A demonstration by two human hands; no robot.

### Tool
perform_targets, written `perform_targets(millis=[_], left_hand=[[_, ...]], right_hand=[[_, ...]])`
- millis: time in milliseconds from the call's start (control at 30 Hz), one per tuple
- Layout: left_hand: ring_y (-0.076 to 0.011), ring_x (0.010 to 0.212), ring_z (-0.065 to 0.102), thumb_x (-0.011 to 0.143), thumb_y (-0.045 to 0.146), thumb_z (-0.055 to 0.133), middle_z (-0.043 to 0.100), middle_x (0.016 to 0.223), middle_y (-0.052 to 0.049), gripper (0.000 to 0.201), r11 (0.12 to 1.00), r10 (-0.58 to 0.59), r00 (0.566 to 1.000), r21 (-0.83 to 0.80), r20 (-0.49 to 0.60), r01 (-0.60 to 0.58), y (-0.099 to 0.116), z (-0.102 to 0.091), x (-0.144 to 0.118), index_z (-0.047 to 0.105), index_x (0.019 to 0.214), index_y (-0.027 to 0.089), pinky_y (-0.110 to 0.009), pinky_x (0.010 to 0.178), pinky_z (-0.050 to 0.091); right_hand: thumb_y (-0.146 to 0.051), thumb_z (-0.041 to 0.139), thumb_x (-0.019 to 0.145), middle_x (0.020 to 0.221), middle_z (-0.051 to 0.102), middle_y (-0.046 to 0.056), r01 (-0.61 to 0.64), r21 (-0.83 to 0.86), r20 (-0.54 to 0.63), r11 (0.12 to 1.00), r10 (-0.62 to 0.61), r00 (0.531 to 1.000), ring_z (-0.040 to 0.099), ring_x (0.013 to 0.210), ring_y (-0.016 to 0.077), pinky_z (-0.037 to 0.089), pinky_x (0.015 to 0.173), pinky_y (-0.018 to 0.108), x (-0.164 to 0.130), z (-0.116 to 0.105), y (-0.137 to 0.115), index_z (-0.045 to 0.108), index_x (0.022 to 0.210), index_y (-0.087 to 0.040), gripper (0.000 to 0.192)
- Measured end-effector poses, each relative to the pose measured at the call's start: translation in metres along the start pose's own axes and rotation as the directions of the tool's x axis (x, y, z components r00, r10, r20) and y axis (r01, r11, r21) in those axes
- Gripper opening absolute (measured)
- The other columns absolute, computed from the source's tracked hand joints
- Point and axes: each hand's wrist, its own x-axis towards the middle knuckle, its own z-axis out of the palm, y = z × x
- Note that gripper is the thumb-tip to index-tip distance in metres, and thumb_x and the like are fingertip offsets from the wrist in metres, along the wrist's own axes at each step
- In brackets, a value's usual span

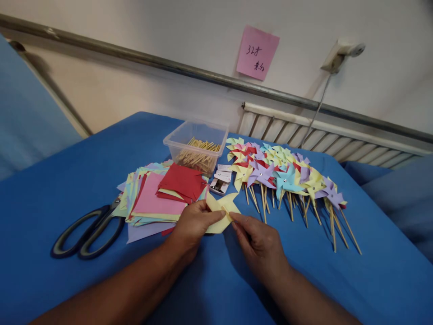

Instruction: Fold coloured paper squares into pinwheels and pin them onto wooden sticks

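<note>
Left hand [196, 222] pinches the yellow pinwheel [217, 225] above the counter [216, 289], right of the paper stack [155, 194]; right hand [259, 237] pinches its right edge. Risk: it could unfold if left grip slackens.

A small handicraft workspace set up in a plain indoor room; whether the room belongs to a home or a workshop cannot be told. The craft work shows on a blue-covered table [84, 167]: stacked coloured paper squares [155, 194], large scissors [98, 219], a clear plastic tub [173, 141] of thin wooden sticks [199, 157] and a crowd of paper pinwheels [287, 179]. The room shows behind it: a pale wall [189, 31] crossed by a metal pipe [152, 62], a ribbed radiator [277, 129], a wall fixture [333, 63] with a cable [325, 89], and a pink handwritten note [258, 53].
</note>
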Motion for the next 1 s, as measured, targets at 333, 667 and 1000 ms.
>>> perform_targets(millis=[333, 667, 1000], left_hand=[[-0.0126, 0.057, 0.060, 0.057, 0.021, 0.079, 0.070, 0.067, -0.002, 0.028, 1.000, 0.009, 0.999, 0.027, -0.040, -0.008, -0.0018, -0.0004, 0.0011, 0.067, 0.081, 0.012, -0.023, 0.057, 0.045], [-0.0147, 0.060, 0.061, 0.058, 0.024, 0.078, 0.070, 0.071, -0.004, 0.031, 0.999, 0.023, 1.000, 0.050, 0.004, -0.023, -0.0034, -0.0027, 0.0026, 0.066, 0.084, 0.011, -0.025, 0.058, 0.044], [-0.0128, 0.057, 0.058, 0.060, 0.024, 0.076, 0.068, 0.066, -0.002, 0.028, 0.998, 0.044, 0.999, 0.038, 0.010, -0.045, -0.0029, -0.0018, -0.0004, 0.065, 0.082, 0.011, -0.024, 0.056, 0.042]], right_hand=[[-0.023, 0.046, 0.093, 0.089, 0.072, 0.005, 0.009, -0.078, 0.050, 0.997, -0.005, 0.999, 0.068, 0.078, 0.0171, 0.052, 0.070, 0.026, 0.0001, -0.0038, 0.0009, 0.060, 0.120, -0.022, 0.030], [-0.026, 0.048, 0.092, 0.075, 0.069, 0.000, -0.179, 0.256, 0.024, 0.950, 0.179, 0.984, 0.064, 0.064, 0.0132, 0.049, 0.060, 0.022, 0.0009, 0.0015, -0.0038, 0.061, 0.115, -0.025, 0.027], [-0.036, 0.056, 0.088, 0.055, 0.056, -0.005, -0.418, 0.529, 0.177, 0.738, 0.385, 0.906, 0.043, 0.044, 0.0067, 0.034, 0.043, 0.017, 0.0056, 0.0053, -0.0020, 0.066, 0.105, -0.020, 0.025]])
